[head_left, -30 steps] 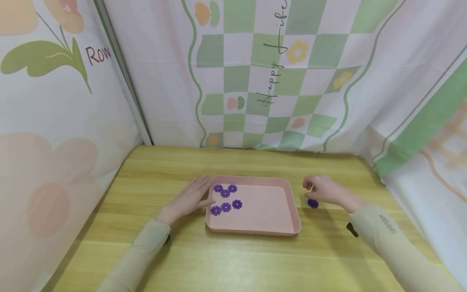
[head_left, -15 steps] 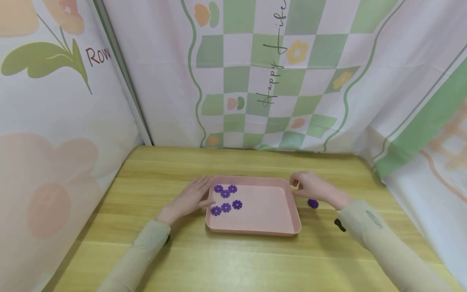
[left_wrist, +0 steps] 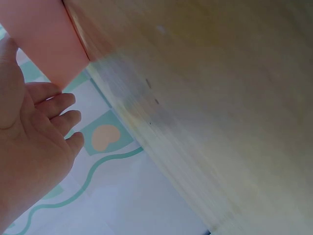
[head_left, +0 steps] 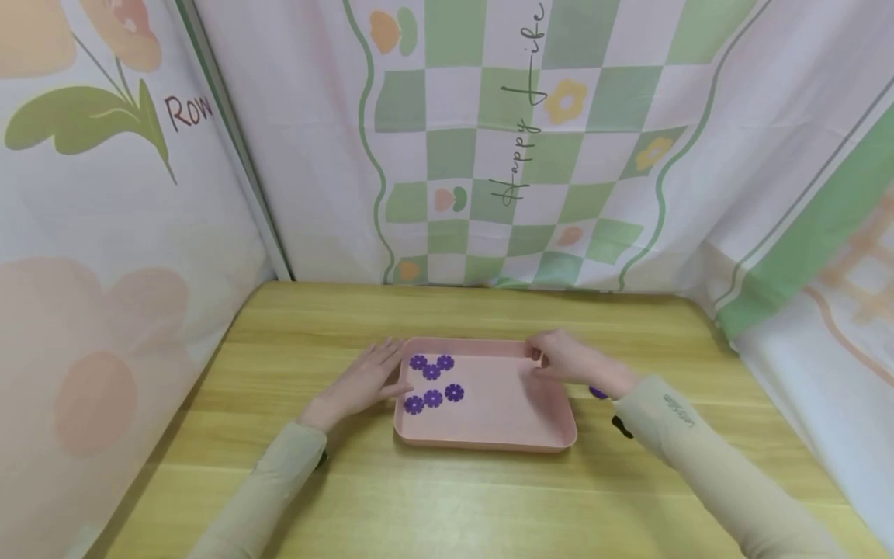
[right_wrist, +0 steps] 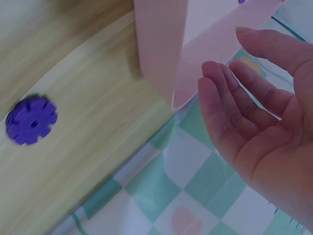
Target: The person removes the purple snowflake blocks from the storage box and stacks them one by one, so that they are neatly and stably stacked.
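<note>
Six purple, flower-shaped discs (head_left: 433, 398) lay in two groups of three at the left of a shallow pink tray (head_left: 492, 415), its floor stretching open rightward. The left hand (head_left: 362, 379) rested at the left rim, fingers extended, gripping nothing; the right hand (head_left: 569, 361) hovered over the far right corner, loosely curved, nothing visible inside. Another notched piece (right_wrist: 32, 121) sat beyond the right rim, on the tabletop (head_left: 447, 505).
</note>
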